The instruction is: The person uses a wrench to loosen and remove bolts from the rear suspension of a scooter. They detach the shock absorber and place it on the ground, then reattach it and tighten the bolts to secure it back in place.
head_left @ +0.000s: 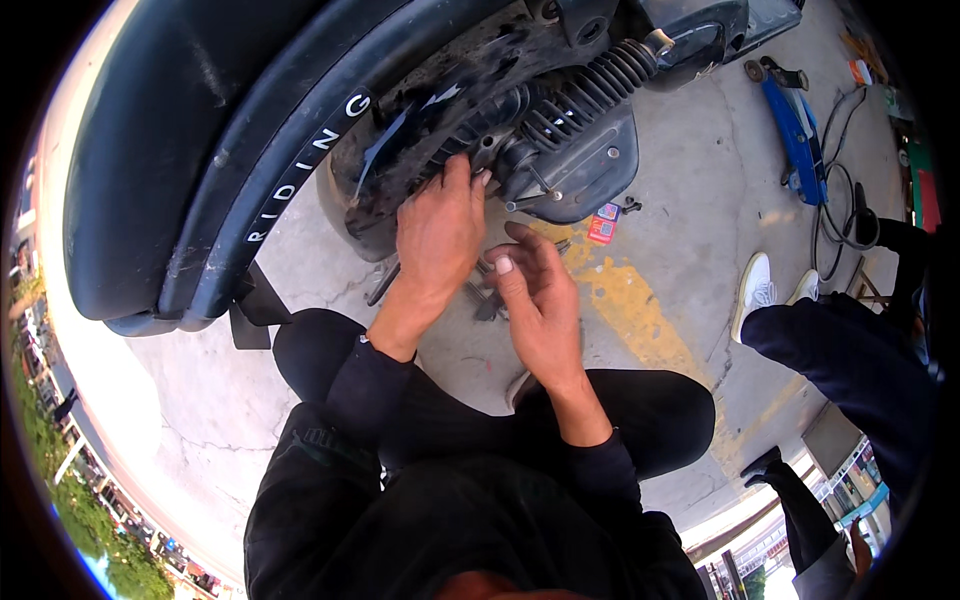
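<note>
In front of me is a motor scooter with a dark padded seat (130, 170) and a black coil-spring shock absorber (590, 92) beside a dirty dark casing (590, 180). My left hand (440, 235) reaches up to the metal near the shock's lower end, its fingers bent together against a small part they hide. Just right of and below it, my right hand (540, 300) hovers with thumb and curled fingers apart; nothing shows between them. A long bolt (545, 185) sticks out of the casing near my left fingertips. Behind my hands, metal tools (487, 300) lie on the ground, partly covered.
A small red and blue packet (604, 224) lies by a dark bolt-like piece (631, 205) on the concrete. At the far right stand a blue floor jack (795, 135) and a black hose (825, 230). A person in dark trousers and white shoes (757, 295) is close on the right.
</note>
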Available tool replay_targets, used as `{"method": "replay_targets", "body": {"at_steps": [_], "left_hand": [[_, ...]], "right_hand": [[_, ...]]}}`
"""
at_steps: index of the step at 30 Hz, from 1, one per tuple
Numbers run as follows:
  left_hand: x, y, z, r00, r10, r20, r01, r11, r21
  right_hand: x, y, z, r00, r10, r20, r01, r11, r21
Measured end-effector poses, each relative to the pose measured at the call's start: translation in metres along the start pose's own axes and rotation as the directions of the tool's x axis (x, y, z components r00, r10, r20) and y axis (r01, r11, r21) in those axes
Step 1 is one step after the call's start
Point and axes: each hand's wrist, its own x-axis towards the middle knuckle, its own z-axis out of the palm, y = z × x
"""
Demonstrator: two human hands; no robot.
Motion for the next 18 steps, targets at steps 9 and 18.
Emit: {"method": "replay_targets", "body": {"at_steps": [9,18], "left_hand": [[0.005,0.011,-0.004,0.995,-0.098,-0.006,0.098,0.995,-0.017],[0.005,0.001,0.0,0.999,0.016,-0.049,-0.02,0.995,-0.096]], "right_hand": [[-0.001,0.004,-0.007,0.999,-0.032,-0.02,0.031,0.999,-0.041],[-0.002,0.004,-0.005,0.996,-0.076,-0.044,0.072,0.995,-0.07]]}}
